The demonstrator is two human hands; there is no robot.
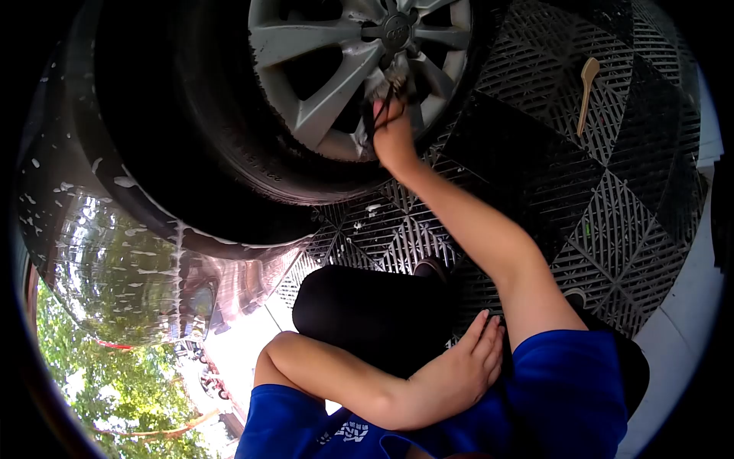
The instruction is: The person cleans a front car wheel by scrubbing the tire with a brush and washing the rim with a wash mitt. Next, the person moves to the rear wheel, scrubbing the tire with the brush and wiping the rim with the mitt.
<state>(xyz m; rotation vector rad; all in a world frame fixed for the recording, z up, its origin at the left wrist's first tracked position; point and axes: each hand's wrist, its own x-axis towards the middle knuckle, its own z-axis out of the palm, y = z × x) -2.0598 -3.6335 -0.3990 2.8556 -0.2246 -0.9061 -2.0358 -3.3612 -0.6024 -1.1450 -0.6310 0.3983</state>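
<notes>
My right hand [391, 126] reaches up to the silver alloy wheel [329, 46] and holds a dark-and-grey wash cloth [372, 126] against a lower spoke. Dark strands cross over the fingers, and the cloth's exact form is hard to make out. Around the rim sits the black tyre [252, 164], mounted on the car. My left hand [466, 363] lies near my body, close to my bent right arm, fingers stretched out and holding nothing. Between the hand and the wheel is my dark-clad knee [367, 306].
A tan, long-handled brush or spoon-shaped tool [587, 92] lies on the slatted floor tiles [535, 46] to the right. Soap foam streaks the shiny car body [115, 252] at left. A shoe [432, 268] shows beside my knee. A pale floor edge [680, 306] runs along the right.
</notes>
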